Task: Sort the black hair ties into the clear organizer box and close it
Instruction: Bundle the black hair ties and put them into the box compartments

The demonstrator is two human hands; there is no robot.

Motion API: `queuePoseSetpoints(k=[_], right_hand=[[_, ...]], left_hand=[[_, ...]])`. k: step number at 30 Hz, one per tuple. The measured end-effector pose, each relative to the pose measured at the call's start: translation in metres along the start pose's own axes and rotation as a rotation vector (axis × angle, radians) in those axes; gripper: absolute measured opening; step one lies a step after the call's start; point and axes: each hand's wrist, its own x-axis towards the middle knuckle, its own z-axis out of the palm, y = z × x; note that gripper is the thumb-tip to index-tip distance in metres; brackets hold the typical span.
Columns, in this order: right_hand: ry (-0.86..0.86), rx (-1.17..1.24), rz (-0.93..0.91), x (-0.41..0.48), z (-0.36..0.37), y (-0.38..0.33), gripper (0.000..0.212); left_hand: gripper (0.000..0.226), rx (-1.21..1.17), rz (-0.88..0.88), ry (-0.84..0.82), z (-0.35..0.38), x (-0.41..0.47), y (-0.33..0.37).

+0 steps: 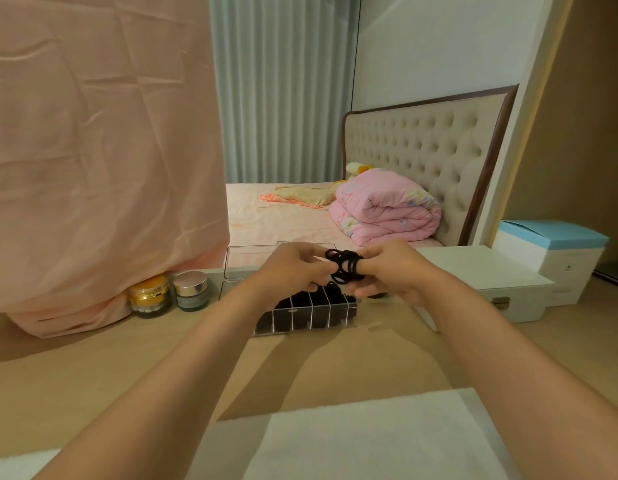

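Head view shows a bunch of black hair ties [345,268] held in the air between both hands, directly above the clear organizer box [300,323], whose divided compartments sit side by side and already hold dark ties. The ties loop round fingers of the right hand [392,271], its grip curled through them. The left hand [290,271] pinches their left edge. The box stands on the desk [162,368], lid [245,261] raised behind. The drop looks straight down, with both hands equally near.

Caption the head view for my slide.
The left hand and right hand hold black hair ties above the open organizer box.
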Motion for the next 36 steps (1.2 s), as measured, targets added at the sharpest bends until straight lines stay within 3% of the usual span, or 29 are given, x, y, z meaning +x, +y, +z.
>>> queuePoseSetpoints(k=[6,13,22,26,30,36], right_hand=[[0.097,-0.296,0.123,0.035,-0.005,0.011,0.013],[0.116,-0.906,0.056,0.060,0.009,0.016,0.021],[0.107,-1.292,0.125,0.077,0.028,0.015,0.025],[-0.083,-1.336,0.086,0.073,0.023,0.013,0.026],[-0.261,-1.180,0.082,0.064,0.006,0.008,0.041],[0.035,-0.946,-0.029,0.048,0.001,0.013,0.030]], left_hand=[[0.037,0.458,0.076,0.009,0.008,0.034,-0.023],[0.041,0.572,0.100,-0.089,0.014,0.045,-0.042],[0.050,0.544,0.183,-0.079,0.017,0.037,-0.048],[0.050,0.612,0.239,-0.085,0.021,0.035,-0.051],[0.042,0.771,0.286,-0.112,0.022,0.037,-0.047],[0.042,0.917,0.262,-0.198,0.028,0.046,-0.035]])
